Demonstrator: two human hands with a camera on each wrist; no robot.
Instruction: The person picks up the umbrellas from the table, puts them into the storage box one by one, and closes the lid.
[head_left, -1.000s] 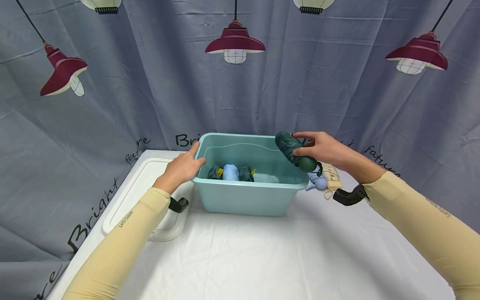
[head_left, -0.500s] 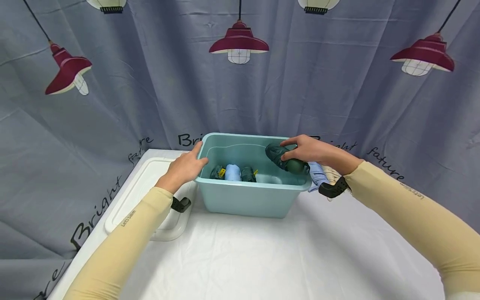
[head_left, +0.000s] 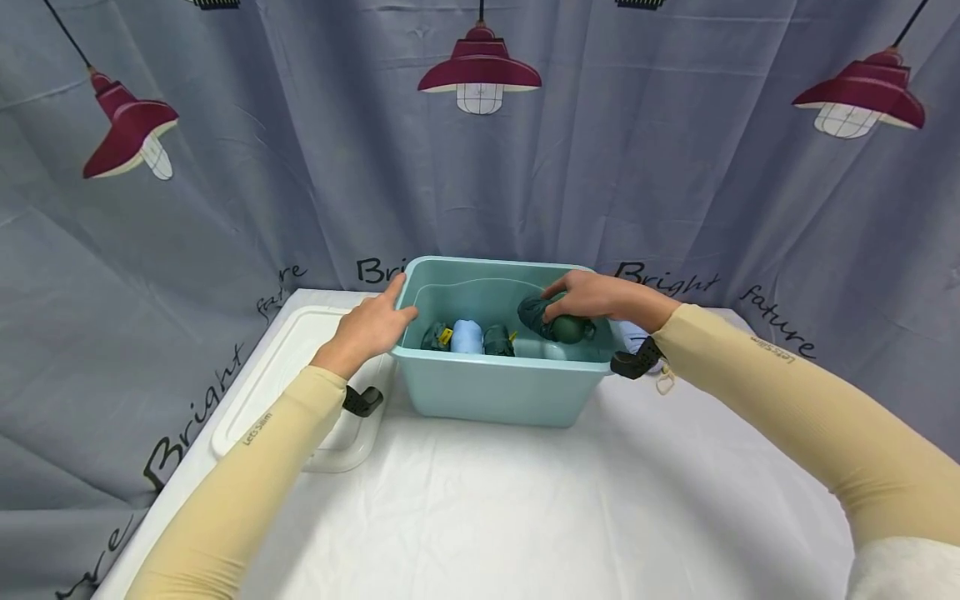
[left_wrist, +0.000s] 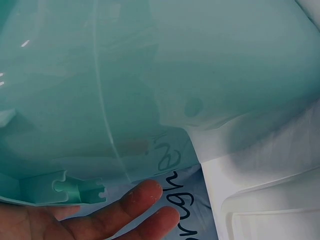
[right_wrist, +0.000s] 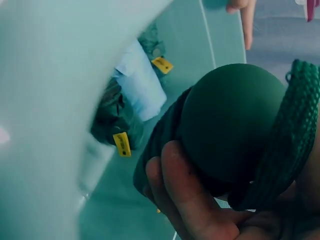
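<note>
My right hand (head_left: 581,296) grips a folded dark green umbrella (head_left: 567,329) inside the right part of a teal plastic storage box (head_left: 495,387). Its round handle end and braided strap (right_wrist: 295,130) face the camera in the right wrist view. At the box's left rim, my left hand (head_left: 372,329) rests with its thumb toward the inside; its fingers (left_wrist: 140,197) stretch out straight beside the outer wall. Standing in the box's left half are a light blue folded umbrella (head_left: 467,337) and two dark green ones, the left (head_left: 435,337) and the right (head_left: 498,341), with yellow tags.
A white lid (head_left: 322,460) lies on the table left of the box, partly under my left forearm. Right of the box is a light blue umbrella (head_left: 632,335), mostly hidden by my right wrist, with a beige loop (head_left: 665,382) near it. A grey printed curtain (head_left: 337,167) hangs behind.
My right hand has carried the dark green umbrella from above the box's right rim leftward and down into the box. My left hand stays at the left rim.
</note>
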